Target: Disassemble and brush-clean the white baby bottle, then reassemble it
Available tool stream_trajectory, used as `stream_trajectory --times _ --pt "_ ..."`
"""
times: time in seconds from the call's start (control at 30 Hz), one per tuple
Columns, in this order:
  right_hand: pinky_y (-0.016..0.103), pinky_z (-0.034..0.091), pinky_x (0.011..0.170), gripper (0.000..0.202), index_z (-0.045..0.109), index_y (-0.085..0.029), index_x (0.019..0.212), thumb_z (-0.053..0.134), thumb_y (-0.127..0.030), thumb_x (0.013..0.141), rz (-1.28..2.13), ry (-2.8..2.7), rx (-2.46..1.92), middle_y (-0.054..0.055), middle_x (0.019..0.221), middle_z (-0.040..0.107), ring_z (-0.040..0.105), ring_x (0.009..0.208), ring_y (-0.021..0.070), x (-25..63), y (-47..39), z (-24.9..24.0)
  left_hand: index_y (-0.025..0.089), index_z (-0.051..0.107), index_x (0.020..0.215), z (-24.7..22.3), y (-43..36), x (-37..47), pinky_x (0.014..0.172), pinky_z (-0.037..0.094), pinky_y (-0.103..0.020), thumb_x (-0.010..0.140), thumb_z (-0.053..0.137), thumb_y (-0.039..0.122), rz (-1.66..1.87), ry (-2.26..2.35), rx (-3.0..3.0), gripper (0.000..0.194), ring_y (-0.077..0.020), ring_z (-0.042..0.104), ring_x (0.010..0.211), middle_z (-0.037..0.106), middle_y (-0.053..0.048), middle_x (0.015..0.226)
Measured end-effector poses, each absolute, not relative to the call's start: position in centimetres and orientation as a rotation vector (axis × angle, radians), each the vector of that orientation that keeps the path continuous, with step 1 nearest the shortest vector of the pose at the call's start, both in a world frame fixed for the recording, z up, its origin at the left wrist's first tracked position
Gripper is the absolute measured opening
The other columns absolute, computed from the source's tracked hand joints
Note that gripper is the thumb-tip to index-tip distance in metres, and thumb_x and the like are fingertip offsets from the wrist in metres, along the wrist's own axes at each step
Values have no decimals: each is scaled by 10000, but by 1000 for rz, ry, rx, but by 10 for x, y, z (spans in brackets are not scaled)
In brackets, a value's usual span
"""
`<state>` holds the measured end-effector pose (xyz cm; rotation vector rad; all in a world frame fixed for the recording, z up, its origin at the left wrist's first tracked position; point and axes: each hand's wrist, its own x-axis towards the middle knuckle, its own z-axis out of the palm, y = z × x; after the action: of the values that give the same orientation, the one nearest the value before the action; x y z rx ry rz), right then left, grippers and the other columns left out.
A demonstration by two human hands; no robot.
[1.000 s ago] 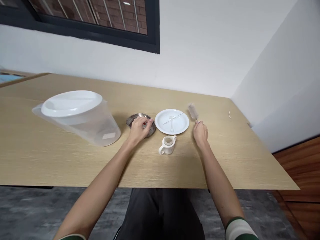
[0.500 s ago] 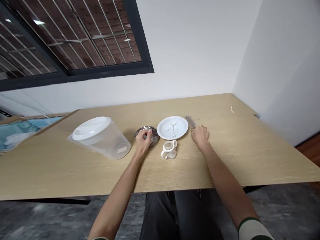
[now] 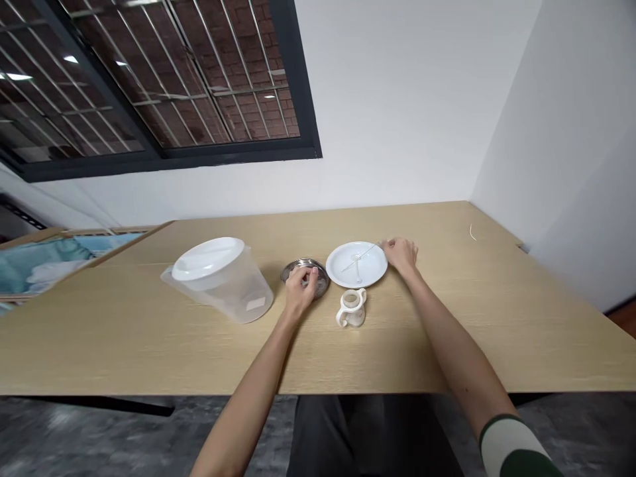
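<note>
My left hand [image 3: 301, 289] is closed at the middle of a round, shiny metal lid [image 3: 322, 283], its fingers covering the centre. My right hand [image 3: 401, 254] is closed at the right rim of a white plate [image 3: 335, 269]. Whatever it grips is mostly hidden; only a small greyish bit shows at the fingertips. On the plate lie a small white spoon [image 3: 358, 270] and a thin stick [image 3: 368, 251]. A small white two-handled cup [image 3: 354, 317] stands in front of the plate, touched by neither hand.
Left of the metal lid is a translucent plastic pitcher [image 3: 233, 291] with a white top [image 3: 211, 257]. A thin pale strip [image 3: 472, 232] lies at the far right of the wooden table [image 3: 149, 344]. Blue and white cloths [image 3: 54, 262] fill a box at the far left.
My right hand has moved up and toward the plate's rim, covering the greyish, spiky-ended thing seen earlier. My left hand stays at the lid. The whole view has shifted slightly.
</note>
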<state>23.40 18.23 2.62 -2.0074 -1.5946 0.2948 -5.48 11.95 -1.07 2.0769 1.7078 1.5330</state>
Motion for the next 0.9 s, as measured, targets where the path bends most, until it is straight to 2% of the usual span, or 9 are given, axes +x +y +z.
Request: stream_trajectory --times 0.13,0.3,0.4,0.53,0.67,0.8,0.9 --pt "431 352 998 389 751 -140 908 558 -477 893 359 -1608 -2063 186 992 730 629 1063 296 223 216 34 213 599 690 -9 116 -50 741 417 -331 935 496 430 1462 1657 2211 344 -175 559 719 623 -31 699" --pt "432 367 995 251 736 -127 944 581 -304 857 347 -1587 -2112 190 1024 723 651 1038 293 215 233 30 215 606 693 -7 116 -50 740 399 -345 945 492 399 1409 1631 2298 333 -184 564 732 629 -30 689" --pt "409 383 977 214 728 -136 908 567 -258 837 358 -1581 -2110 174 984 723 653 1009 277 215 236 24 213 613 701 -5 116 -50 748 396 -349 947 493 390 1388 1637 2302 325 -186 562 738 633 -30 688" --pt "309 427 829 177 696 -162 797 561 -272 827 404 -1606 -2017 105 829 707 646 858 214 216 238 26 211 616 693 -6 116 -50 750 396 -344 948 495 394 1401 1637 2280 336 -180 551 723 621 -31 680" --pt "262 404 665 194 632 -186 725 524 -290 848 411 -1608 -1855 37 701 638 580 700 162 221 235 54 203 637 702 -11 114 -50 792 401 -337 938 508 430 1442 1738 2219 351 -172 545 723 634 -29 702" --pt "308 439 745 211 574 -196 705 538 -313 876 165 -1511 -1524 41 703 615 571 723 180 241 220 100 191 676 765 5 120 -44 902 403 -348 934 482 463 1431 1956 2089 375 -187 587 826 691 -46 794" --pt "372 463 839 261 552 -202 764 511 -388 943 7 -1441 -1357 35 727 590 594 796 201 261 204 127 208 708 893 32 141 -22 910 418 -339 931 461 510 1064 1962 2132 392 -202 622 895 736 -48 920"
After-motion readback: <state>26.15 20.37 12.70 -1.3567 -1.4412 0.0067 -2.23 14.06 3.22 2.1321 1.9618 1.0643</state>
